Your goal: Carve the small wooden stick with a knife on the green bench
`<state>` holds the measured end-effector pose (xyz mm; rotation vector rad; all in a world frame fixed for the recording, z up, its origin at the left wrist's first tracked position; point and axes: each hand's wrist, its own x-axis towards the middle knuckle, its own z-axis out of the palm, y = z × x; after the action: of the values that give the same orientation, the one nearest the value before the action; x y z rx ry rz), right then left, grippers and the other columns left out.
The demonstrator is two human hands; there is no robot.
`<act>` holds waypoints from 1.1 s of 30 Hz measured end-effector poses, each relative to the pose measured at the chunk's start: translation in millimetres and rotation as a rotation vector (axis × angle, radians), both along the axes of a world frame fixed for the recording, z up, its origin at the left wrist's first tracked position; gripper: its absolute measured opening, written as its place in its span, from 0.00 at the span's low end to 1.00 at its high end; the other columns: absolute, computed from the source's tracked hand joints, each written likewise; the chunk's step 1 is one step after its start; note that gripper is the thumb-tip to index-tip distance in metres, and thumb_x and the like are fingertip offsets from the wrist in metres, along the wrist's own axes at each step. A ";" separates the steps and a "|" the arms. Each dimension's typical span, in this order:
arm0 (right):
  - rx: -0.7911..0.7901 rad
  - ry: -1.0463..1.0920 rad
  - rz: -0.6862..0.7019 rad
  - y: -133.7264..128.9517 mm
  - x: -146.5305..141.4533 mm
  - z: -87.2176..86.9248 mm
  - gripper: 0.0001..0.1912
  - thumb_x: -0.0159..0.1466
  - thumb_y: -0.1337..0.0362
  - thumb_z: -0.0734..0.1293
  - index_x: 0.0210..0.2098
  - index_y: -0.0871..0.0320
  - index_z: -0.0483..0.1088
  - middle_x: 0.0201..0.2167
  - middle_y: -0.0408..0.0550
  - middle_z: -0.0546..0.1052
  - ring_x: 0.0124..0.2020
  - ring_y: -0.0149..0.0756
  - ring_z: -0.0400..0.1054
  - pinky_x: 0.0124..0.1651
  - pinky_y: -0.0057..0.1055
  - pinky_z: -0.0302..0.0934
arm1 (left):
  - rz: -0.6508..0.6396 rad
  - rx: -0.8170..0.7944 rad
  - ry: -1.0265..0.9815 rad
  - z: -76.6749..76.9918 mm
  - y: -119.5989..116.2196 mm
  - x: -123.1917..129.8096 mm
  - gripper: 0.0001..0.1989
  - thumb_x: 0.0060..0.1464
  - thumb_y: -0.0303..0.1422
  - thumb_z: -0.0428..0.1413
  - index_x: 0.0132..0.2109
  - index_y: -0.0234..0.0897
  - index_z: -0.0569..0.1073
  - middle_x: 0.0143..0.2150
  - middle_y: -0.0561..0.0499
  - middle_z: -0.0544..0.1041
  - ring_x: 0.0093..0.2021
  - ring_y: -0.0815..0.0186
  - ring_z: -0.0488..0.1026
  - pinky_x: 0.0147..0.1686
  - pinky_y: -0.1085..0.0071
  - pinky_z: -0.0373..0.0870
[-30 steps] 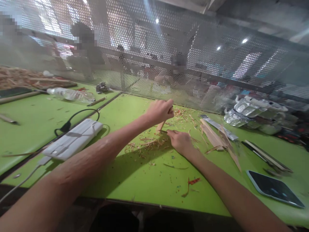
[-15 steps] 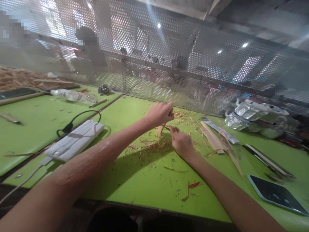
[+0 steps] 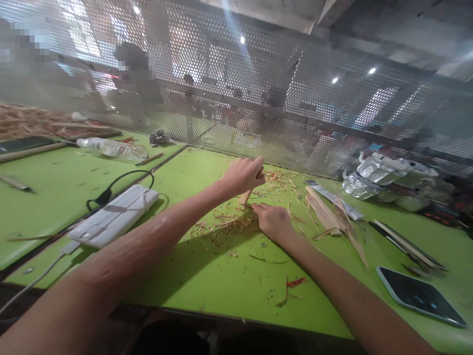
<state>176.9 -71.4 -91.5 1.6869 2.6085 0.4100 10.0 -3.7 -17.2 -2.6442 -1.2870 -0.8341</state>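
My left hand (image 3: 244, 173) is closed in a fist around the upper end of a pale strip of wood (image 3: 244, 197). The strip stands tilted, its lower end down at the green table (image 3: 218, 276). My right hand (image 3: 275, 223) is closed low beside the foot of the strip, fingertips close to it. A thin dark tool shows only slightly at those fingertips; the rest is hidden by the hand. Wood shavings (image 3: 236, 224) lie scattered under and around both hands.
A white power bank (image 3: 114, 217) with cables lies left, a plastic bottle (image 3: 113, 147) behind it. Right are split wood pieces (image 3: 325, 212), a metal ruler (image 3: 334, 197), thin sticks (image 3: 410, 246), a phone (image 3: 421, 296) and silvery packages (image 3: 384, 177). A perforated metal screen (image 3: 229, 98) stands behind.
My right hand has moved down and slightly left, toward the foot of the wood strip. The left hand stays almost in place, still gripping the strip.
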 end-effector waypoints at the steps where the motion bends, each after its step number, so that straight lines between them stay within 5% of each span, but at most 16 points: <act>1: -0.005 0.011 0.005 -0.1 0.2 0.2 0.24 0.71 0.70 0.56 0.61 0.57 0.73 0.49 0.51 0.82 0.38 0.37 0.76 0.33 0.29 0.61 | 0.003 -0.001 0.002 0.2 -0.3 0.1 0.05 0.62 0.30 0.51 0.41 0.33 0.70 0.29 0.49 0.74 0.25 0.70 0.63 0.25 0.71 0.53; 23: 0.040 0.013 0.026 -4.8 -0.5 -0.2 0.31 0.61 0.76 0.58 0.60 0.56 0.75 0.45 0.54 0.84 0.34 0.39 0.77 0.31 0.30 0.64 | -0.016 -0.015 -0.013 -2.3 3.6 0.9 0.04 0.62 0.31 0.51 0.40 0.35 0.67 0.30 0.49 0.75 0.25 0.69 0.66 0.24 0.71 0.55; 33: 0.027 0.022 -0.022 -1.0 1.6 -8.7 0.29 0.61 0.80 0.59 0.57 0.59 0.76 0.30 0.48 0.81 0.22 0.33 0.70 0.22 0.27 0.50 | 0.273 -0.251 -0.301 -14.3 44.2 -29.3 0.11 0.62 0.35 0.55 0.33 0.40 0.62 0.29 0.51 0.74 0.26 0.67 0.68 0.24 0.71 0.54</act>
<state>178.6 -72.4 -100.2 1.7361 2.6089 0.4303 -19.3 40.4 -31.5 -2.4963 -1.8903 -1.1214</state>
